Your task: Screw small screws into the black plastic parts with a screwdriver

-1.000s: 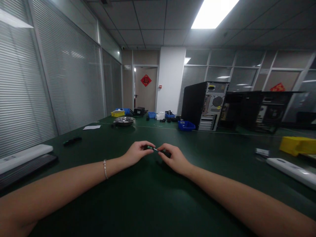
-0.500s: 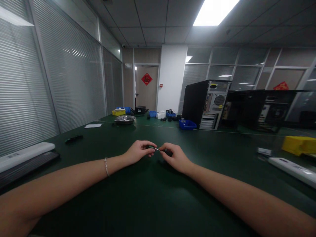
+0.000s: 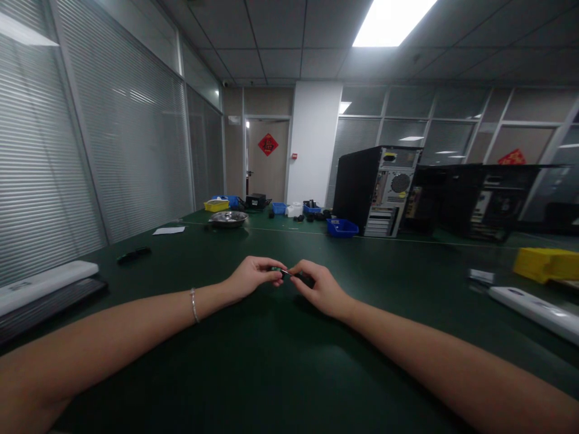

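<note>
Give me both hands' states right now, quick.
Left hand: closed, fingertips pinching one end of a small dark part.
Right hand: closed on the same part's other end.

An office turned repair workshop — glass partitions with blinds (image 3: pixel 131 144), ceiling tiles, a long green table (image 3: pixel 280 361) with open PC towers (image 3: pixel 377 190) and parts bins (image 3: pixel 342 227) at its far edge.

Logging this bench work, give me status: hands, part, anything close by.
Left hand and right hand pinching one small dark part between fingertips, above green table. Nothing near them.
</note>
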`<state>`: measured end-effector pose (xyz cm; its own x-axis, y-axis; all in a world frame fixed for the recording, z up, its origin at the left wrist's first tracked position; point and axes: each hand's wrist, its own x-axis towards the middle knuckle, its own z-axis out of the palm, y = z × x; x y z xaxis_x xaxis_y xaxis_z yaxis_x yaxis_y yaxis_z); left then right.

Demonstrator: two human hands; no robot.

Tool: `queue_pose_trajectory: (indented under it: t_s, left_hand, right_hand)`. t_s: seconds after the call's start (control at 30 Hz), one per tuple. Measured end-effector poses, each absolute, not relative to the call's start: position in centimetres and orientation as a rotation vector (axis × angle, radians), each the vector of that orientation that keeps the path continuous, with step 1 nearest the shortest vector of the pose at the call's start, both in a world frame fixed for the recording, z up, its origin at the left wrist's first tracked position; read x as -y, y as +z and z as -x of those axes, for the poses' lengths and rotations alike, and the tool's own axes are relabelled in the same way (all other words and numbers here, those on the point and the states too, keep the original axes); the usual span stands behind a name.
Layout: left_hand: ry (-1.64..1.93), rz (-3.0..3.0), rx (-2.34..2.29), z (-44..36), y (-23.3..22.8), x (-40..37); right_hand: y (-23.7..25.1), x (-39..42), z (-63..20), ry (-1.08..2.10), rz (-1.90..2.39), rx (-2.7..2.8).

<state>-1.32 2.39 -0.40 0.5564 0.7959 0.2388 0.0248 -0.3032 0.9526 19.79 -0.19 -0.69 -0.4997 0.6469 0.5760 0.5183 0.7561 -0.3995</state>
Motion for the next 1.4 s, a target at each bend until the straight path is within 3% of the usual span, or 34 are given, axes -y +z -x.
queue_pose_trajectory:
  t_s: [0.67,0.9,1.13,1.4]
  left_hand:
    - [0.823,-1.666,-0.714,2.5,-1.7,-5.2]
    - [0.578,-1.909,-0.654,2.5,-0.6,-4.3]
    - [0.548,-2.365,-0.686,2.0,-0.2,-3.6]
    - [0.57,-2.292,-0.785,1.8,-0.1,-3.1]
  right_hand:
    - [-0.9,0.1,-20.0,0.194,0.984,2.092]
    - [-1.2,-0.1,-20.0,0.191,0.956,2.083]
    - [-0.8,0.3,-19.9,0.209,0.958,2.103]
    - [-1.1,-0.2,-20.0,0.22,0.966,2.122]
